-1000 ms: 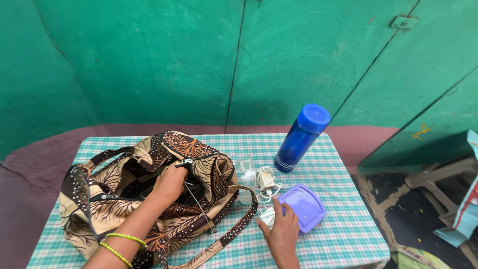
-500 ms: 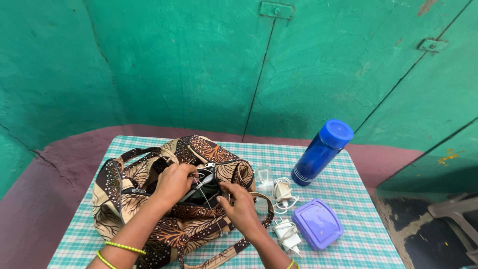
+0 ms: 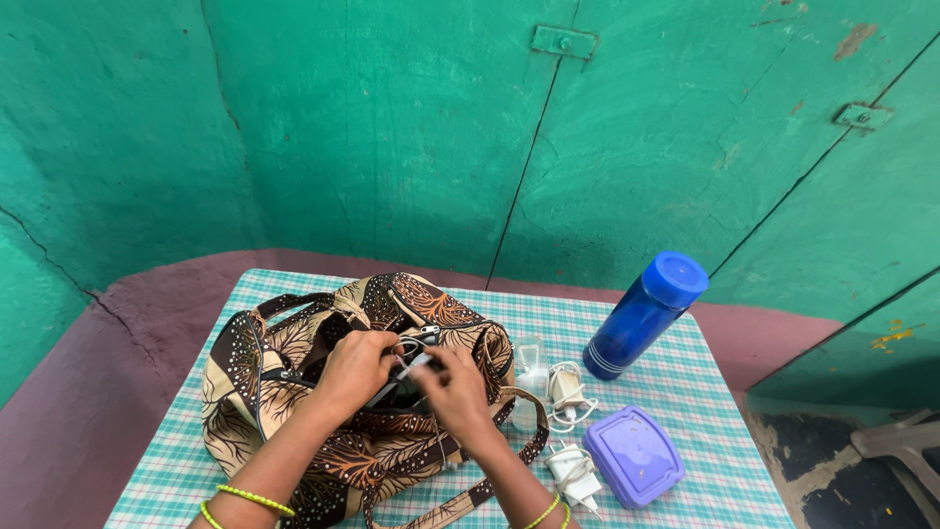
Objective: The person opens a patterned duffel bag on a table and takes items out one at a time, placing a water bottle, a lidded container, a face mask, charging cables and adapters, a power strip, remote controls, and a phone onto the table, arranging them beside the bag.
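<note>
Both hands meet at the bag's point(image 3: 323, 392) mouth, lower centre of the frame — left hand point(image 3: 354, 370) and right hand point(image 3: 452, 387) each with grip closed on the opening. Chargers point(image 3: 568, 431), lunchbox point(image 3: 634, 456) and bottle point(image 3: 641, 315) sit right on the desk point(image 3: 705, 392).

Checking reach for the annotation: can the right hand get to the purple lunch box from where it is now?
Probably yes. The right hand is at the opening of the patterned bag, and the purple lunch box lies on the table to its right. Only low white chargers lie between; nothing stands over the box.
</note>
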